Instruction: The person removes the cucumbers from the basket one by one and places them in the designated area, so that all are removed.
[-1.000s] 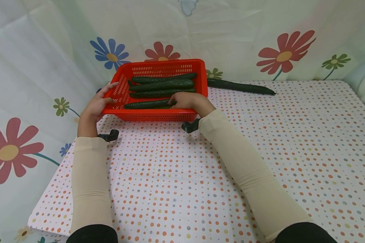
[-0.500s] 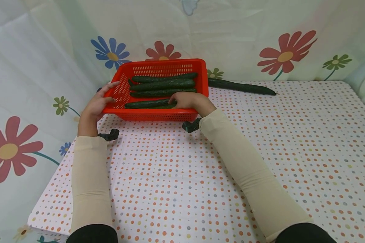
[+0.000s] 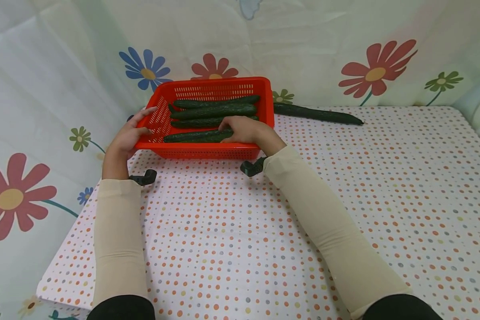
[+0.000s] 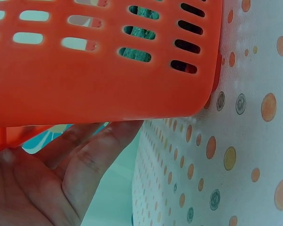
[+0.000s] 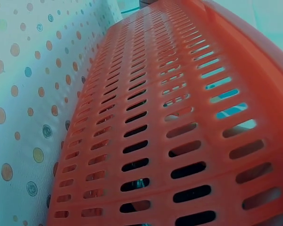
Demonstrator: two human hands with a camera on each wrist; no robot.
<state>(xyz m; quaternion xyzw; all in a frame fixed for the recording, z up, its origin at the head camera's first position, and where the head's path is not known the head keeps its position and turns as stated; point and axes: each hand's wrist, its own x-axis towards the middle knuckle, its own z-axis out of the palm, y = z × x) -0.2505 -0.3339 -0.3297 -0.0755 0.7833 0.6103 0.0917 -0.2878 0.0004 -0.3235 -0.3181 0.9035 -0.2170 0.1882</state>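
A red slotted plastic basket (image 3: 210, 151) stands at the back left of the table with several dark green cucumbers lying lengthwise in it. My left hand (image 3: 124, 138) holds the basket's left end by its rim; in the left wrist view the hand (image 4: 70, 174) shows below the basket wall. Inside the basket, my right hand (image 3: 249, 130) grips the right end of the front cucumber (image 3: 194, 136), fingers partly hidden behind it. Behind it lie a middle cucumber (image 3: 216, 111) and a far one (image 3: 216, 102). The right wrist view shows only the basket's slotted wall (image 5: 141, 122).
Another cucumber (image 3: 318, 114) lies on the table to the basket's right, along the back edge. The table wears a white dotted cloth (image 3: 232, 231). A flowered curtain (image 3: 304, 53) hangs close behind the basket and along the left.
My right hand has shifted slightly up and back within the basket, and the front cucumber's right end now shows between thumb and fingers. The left hand and basket have stayed put.
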